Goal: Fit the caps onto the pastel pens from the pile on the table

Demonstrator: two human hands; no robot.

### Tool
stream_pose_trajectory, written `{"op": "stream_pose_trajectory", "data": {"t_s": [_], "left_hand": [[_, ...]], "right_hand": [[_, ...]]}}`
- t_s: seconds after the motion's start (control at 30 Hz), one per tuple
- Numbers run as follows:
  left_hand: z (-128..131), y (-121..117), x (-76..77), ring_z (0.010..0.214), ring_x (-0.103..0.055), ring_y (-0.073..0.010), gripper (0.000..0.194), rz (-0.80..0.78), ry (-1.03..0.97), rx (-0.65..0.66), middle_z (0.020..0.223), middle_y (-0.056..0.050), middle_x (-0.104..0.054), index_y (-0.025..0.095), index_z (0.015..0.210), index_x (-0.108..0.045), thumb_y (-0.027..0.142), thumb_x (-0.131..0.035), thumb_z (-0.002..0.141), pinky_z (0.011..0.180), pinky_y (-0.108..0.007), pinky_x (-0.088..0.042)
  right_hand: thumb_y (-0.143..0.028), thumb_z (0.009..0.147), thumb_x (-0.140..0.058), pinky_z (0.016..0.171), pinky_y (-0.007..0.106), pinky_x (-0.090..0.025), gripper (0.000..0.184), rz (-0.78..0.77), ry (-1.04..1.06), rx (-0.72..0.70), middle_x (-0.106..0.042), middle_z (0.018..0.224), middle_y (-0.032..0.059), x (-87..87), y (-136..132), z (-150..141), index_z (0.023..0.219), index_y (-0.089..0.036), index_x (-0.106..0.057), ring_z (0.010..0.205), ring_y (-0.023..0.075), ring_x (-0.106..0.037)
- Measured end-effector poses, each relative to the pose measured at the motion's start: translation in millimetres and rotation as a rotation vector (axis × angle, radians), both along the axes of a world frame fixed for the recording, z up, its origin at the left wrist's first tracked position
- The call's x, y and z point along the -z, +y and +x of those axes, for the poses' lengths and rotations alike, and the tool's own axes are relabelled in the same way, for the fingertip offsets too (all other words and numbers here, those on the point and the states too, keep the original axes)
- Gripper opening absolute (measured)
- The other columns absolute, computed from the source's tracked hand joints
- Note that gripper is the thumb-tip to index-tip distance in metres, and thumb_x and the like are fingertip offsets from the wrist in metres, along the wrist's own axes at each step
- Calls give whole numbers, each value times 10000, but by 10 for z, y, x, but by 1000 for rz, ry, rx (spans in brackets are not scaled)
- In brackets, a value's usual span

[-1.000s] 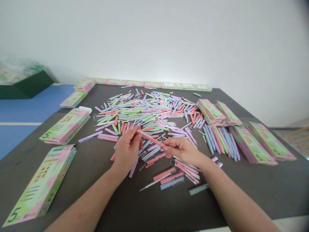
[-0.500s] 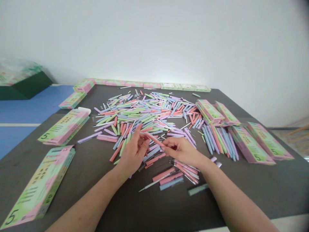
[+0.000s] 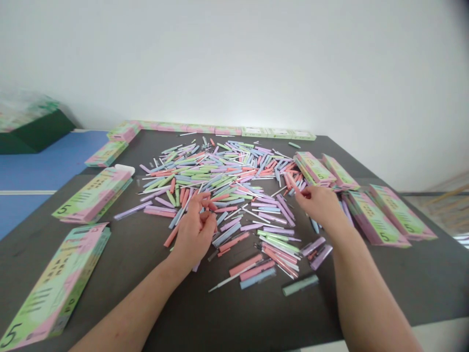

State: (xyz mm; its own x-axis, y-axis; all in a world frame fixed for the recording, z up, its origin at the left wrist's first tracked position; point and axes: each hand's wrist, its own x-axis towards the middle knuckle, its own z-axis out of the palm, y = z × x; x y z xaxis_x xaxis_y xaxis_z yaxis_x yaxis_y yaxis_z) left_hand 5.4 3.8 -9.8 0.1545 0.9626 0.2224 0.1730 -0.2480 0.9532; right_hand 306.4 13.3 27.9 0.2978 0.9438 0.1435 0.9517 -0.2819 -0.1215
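My right hand (image 3: 320,205) is closed on a pink pen (image 3: 292,182), which points away to the upper left, above the right side of the pile. The sorted row of pens beneath is mostly covered by that hand and forearm. My left hand (image 3: 196,227) hovers at the near left of the pile of loose pens (image 3: 220,166), its fingers loosely bent and the thumb apart, with nothing visible between them. Pink, blue, green and purple barrels lie mixed with thin white refills. Closer to me are pink pen parts (image 3: 251,266), a blue piece (image 3: 257,278) and a green piece (image 3: 300,285).
Pastel pen boxes (image 3: 54,283) line the left side of the dark table (image 3: 205,318), one with its flap raised. More boxes (image 3: 377,217) lie at the right, and a row of boxes (image 3: 227,130) runs along the wall. A dark green bin (image 3: 40,129) stands on a blue surface.
My right hand has moved away from my left, to the right and farther out, carrying the pink pen. The left hand has let go of it and stays over the pile.
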Motion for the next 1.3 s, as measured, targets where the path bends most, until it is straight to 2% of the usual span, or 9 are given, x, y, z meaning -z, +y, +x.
{"op": "stream_pose_trajectory", "data": {"t_s": [0.17,0.37,0.5,0.63,0.77,0.93,1.1,1.3], "left_hand": [[-12,-4,-2,519,-502,-28,380,22,91,-14,1010,-10,-505,239,1209,-391,143,-463,848,447,-158,-387],[-15,-10,-15,526,-494,-48,350,151,298,-26,995,-31,-560,199,1189,-451,135,-456,845,476,-180,-376],[-15,-19,-50,598,-535,-92,326,250,480,-55,941,-37,-599,175,1161,-487,128,-453,841,534,-206,-411],[-3,-33,-62,680,-580,-131,340,364,577,-87,952,-42,-608,179,1182,-496,119,-445,850,648,-257,-472],[22,-50,-74,789,-614,-170,296,489,633,-91,981,-61,-617,180,1142,-516,116,-446,862,773,-305,-494],[103,-92,-129,989,-606,-206,282,580,652,4,1019,-88,-614,166,1127,-514,79,-420,876,878,-323,-484],[198,-169,-187,1038,-601,-206,290,645,709,71,1061,-96,-622,168,1137,-514,72,-404,886,884,-321,-490],[207,-244,-265,1004,-614,-194,272,671,729,83,1048,-91,-619,168,1126,-506,77,-401,892,848,-296,-513]], "right_hand": [[-283,819,-497,695,323,-441,273,-153,-137,87,-732,819,163,7,-34,372,806,-132,-724,830,293,-676],[-230,749,-560,704,322,-467,314,-329,-127,138,-731,889,203,-2,-86,617,967,-71,-721,877,306,-686],[-187,712,-569,670,313,-479,357,-405,-98,130,-735,840,195,0,-108,631,1008,-52,-716,811,282,-700],[-173,701,-590,668,301,-487,368,-433,-88,137,-734,886,202,-18,-113,627,1024,-40,-705,835,273,-700],[-182,706,-602,660,302,-489,281,-473,-76,128,-734,842,212,-41,-107,617,912,-42,-732,816,283,-703],[-183,713,-593,660,306,-498,214,-504,-46,116,-725,737,209,-52,-94,561,779,-53,-749,772,285,-706],[-158,707,-581,658,301,-505,229,-482,-22,125,-725,734,204,-31,-79,512,812,-45,-750,781,289,-709],[-158,765,-540,630,292,-506,241,-451,-2,133,-695,608,173,15,-69,485,832,-49,-743,689,263,-705]]}}
